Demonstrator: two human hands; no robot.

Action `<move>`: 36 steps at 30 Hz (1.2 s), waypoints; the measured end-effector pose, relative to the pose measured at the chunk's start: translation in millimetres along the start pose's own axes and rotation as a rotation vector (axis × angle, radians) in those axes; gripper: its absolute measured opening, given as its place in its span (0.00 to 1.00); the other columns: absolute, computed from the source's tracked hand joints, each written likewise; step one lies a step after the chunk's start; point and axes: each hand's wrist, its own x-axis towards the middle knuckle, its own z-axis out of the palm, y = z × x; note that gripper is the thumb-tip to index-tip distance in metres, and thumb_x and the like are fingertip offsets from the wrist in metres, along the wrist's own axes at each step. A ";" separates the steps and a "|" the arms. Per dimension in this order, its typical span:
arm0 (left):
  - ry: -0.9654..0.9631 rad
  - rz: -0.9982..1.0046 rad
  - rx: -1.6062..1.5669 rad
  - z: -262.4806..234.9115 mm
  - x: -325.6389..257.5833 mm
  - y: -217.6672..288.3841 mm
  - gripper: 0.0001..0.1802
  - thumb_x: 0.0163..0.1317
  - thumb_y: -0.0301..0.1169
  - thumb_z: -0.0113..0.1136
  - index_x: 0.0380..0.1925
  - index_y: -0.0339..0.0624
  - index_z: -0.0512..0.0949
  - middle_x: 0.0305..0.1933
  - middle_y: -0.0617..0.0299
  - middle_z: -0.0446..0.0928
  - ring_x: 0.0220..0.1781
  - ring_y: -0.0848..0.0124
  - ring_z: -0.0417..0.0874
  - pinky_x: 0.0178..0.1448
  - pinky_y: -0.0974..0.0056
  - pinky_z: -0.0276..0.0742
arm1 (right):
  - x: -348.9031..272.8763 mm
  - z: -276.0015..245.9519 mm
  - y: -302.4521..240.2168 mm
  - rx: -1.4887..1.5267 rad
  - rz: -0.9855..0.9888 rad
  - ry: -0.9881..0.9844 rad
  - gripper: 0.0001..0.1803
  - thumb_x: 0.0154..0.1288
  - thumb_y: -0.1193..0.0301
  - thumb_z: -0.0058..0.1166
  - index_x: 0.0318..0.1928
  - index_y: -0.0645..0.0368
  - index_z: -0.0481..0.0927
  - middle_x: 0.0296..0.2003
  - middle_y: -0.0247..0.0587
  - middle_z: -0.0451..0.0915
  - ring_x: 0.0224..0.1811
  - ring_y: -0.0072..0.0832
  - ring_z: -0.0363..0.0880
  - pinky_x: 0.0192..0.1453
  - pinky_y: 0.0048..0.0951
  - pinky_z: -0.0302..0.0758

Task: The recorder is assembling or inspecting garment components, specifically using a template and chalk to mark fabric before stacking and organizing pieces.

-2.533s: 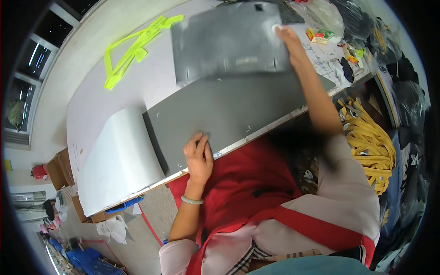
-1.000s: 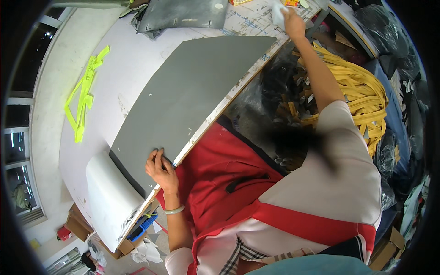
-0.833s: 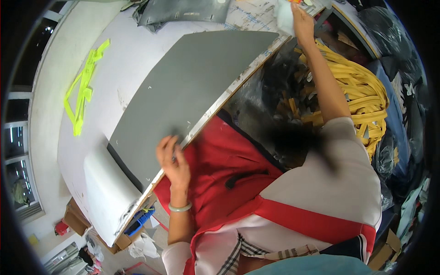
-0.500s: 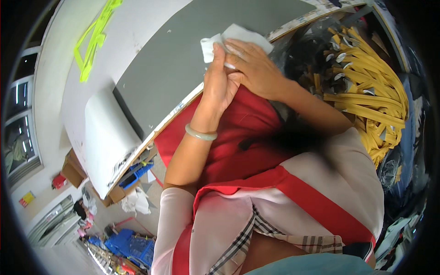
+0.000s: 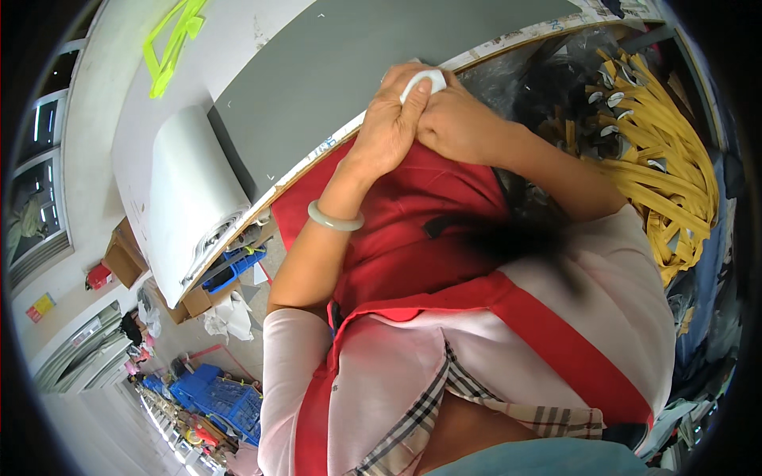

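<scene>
A small white piece of thin material point(image 5: 426, 80), cloth or paper, is bunched up between my two hands above the near edge of the table. My left hand point(image 5: 386, 127), with a pale bangle on its wrist, is closed round it, the thumb lying over the front. My right hand point(image 5: 462, 119) is closed against the left one and also grips the bunched piece. Most of the piece is hidden in the fingers; only a rounded white fold shows. Beneath the hands, a red apron point(image 5: 413, 198) covers my front.
A dark grey sheet point(image 5: 294, 87) covers the tabletop. To its left lies a large white roll point(image 5: 190, 190), with bright yellow-green straps point(image 5: 173, 47) farther off. At the right sits a heap of mustard-yellow strips point(image 5: 667, 174) beside dark plastic. Blue crates point(image 5: 218, 401) stand on the floor.
The white piece was spread flatter across the fingers over the table; now it is crumpled between both hands. The hands have drawn together and moved slightly right.
</scene>
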 end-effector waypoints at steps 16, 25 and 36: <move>-0.064 0.013 -0.075 -18.0 -24.0 33.7 0.23 0.81 0.42 0.45 0.59 0.35 0.79 0.61 0.52 0.80 0.65 0.58 0.77 0.72 0.60 0.69 | 10.9 -32.6 -33.6 0.001 -0.078 -0.202 0.09 0.60 0.74 0.56 0.33 0.55 0.90 0.27 0.47 0.83 0.34 0.43 0.82 0.46 0.39 0.79; -0.142 -0.015 -0.192 -28.3 -36.2 61.0 0.23 0.82 0.41 0.43 0.59 0.34 0.79 0.47 0.48 0.85 0.50 0.57 0.86 0.59 0.59 0.79 | 12.8 -67.7 -33.5 0.877 -0.171 -0.408 0.11 0.68 0.68 0.62 0.47 0.52 0.92 0.46 0.37 0.87 0.47 0.23 0.81 0.52 0.27 0.76; -0.074 0.260 0.248 -47.9 -58.9 50.8 0.16 0.77 0.30 0.52 0.60 0.38 0.77 0.55 0.49 0.81 0.52 0.52 0.82 0.59 0.59 0.78 | 7.3 -40.4 2.8 1.639 0.042 -0.368 0.53 0.72 0.34 0.43 0.82 0.52 0.42 0.62 0.57 0.78 0.61 0.41 0.82 0.66 0.37 0.78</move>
